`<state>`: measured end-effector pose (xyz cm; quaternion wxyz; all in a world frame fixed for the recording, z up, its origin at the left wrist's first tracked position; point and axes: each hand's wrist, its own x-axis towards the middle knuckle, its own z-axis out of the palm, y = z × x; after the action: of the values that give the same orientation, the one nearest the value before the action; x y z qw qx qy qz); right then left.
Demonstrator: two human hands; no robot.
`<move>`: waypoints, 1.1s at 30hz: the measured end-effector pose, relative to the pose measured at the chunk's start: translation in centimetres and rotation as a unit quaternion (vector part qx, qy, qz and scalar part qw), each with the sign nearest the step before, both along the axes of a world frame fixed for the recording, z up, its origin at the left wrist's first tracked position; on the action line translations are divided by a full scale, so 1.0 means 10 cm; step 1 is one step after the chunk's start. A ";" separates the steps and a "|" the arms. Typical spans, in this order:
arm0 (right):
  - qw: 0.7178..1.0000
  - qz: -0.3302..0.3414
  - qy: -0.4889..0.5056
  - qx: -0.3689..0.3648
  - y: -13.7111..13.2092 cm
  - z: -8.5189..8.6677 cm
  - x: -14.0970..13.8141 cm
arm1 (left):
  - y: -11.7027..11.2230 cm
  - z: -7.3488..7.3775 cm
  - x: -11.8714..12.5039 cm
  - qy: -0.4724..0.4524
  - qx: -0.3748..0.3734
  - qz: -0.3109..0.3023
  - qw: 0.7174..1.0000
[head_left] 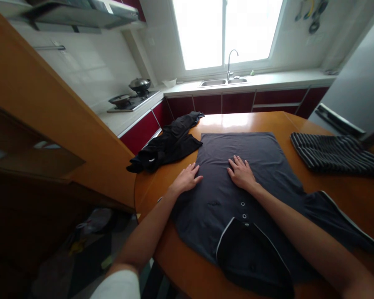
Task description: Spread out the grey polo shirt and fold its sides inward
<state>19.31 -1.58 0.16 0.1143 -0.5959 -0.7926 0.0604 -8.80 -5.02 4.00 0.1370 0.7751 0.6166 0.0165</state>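
Observation:
A dark grey polo shirt (218, 187) lies spread on the wooden table (168, 189), its black, white-edged collar nearest me and its hem toward the window. My left hand (187, 177) rests at the shirt's left edge, fingers stretched out. Flat on the middle of the shirt lies my right hand (240, 172), fingers spread, just beyond the buttons. Neither hand grips anything. One sleeve sticks out at the right, while the left sleeve is not seen spread out.
Dark crumpled clothing (168, 145) lies at the table's left edge. Folded striped cloth (336, 153) is at the right. Beyond the table are a sink (213, 83), a stove (135, 101) with pans, and a fridge (355, 79). A wooden partition (65, 108) stands at left.

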 end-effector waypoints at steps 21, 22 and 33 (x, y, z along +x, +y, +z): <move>0.999 0.010 -0.010 0.037 0.03 -0.11 0.06 | -1.31 0.37 -0.82 -0.331 -0.079 0.159 0.927; 0.999 0.010 -0.009 0.036 0.04 -0.11 0.06 | -1.27 0.39 -0.77 -0.359 -0.079 0.167 0.915; 0.999 0.016 0.004 0.034 0.02 -0.12 0.07 | -0.69 0.58 0.04 -0.456 -0.101 0.035 0.883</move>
<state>20.01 -1.34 -1.01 0.1369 -0.5790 -0.8029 0.0372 -8.42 -11.88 9.79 0.4803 0.6417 0.5109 0.3107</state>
